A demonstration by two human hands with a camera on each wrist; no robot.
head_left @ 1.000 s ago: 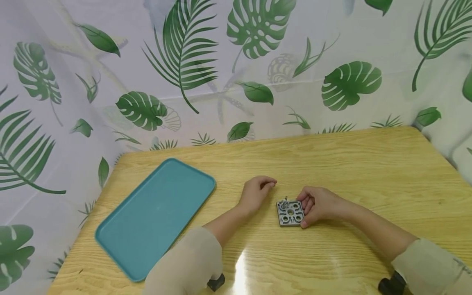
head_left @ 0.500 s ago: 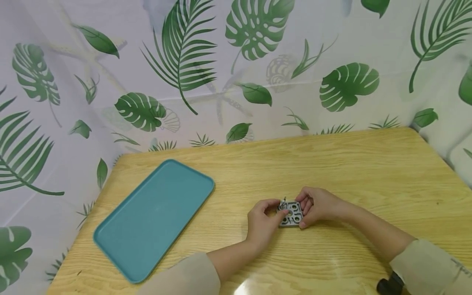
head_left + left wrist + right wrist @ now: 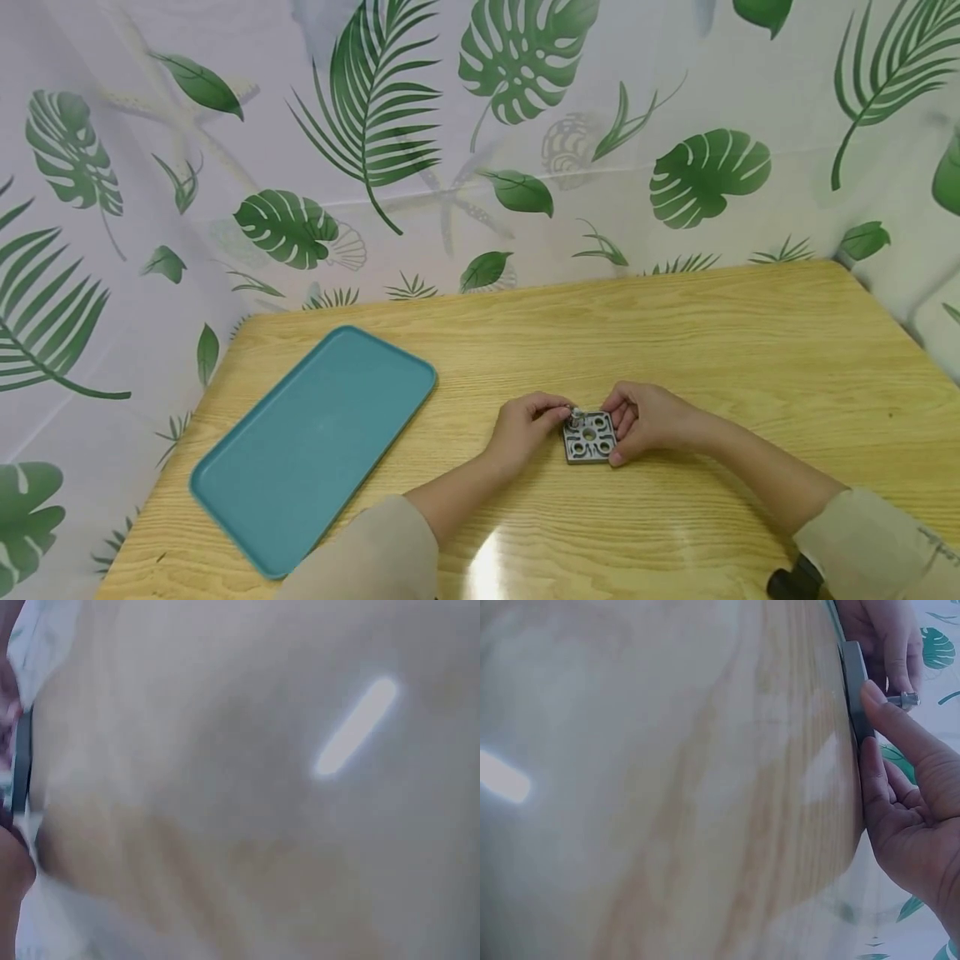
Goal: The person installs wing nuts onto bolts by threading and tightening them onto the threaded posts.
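Observation:
A square grey metal plate (image 3: 589,447) with several round holes and curved grooves lies on the table. My right hand (image 3: 651,417) holds its right edge, thumb at the near corner. From the plate's far left corner a small bolt-like metal pin (image 3: 577,414) sticks up. My left hand (image 3: 517,429) pinches this pin between thumb and index finger. In the right wrist view the pin (image 3: 909,700) shows a thin shiny shaft with a wider end, beyond the right thumb on the plate's side (image 3: 856,675). Only a dark edge of the plate (image 3: 22,761) appears in the left wrist view.
A blue-green rectangular tray (image 3: 322,442) lies at the left of the wood-grain table (image 3: 712,333). Behind the table hangs a white cloth (image 3: 420,208) printed with green leaves. Light glares off the tabletop near the left forearm.
My left hand came in from beside the plate, reached over its left edge with the thumb, then drew back slightly to pinch the pin. The right hand kept its hold on the plate.

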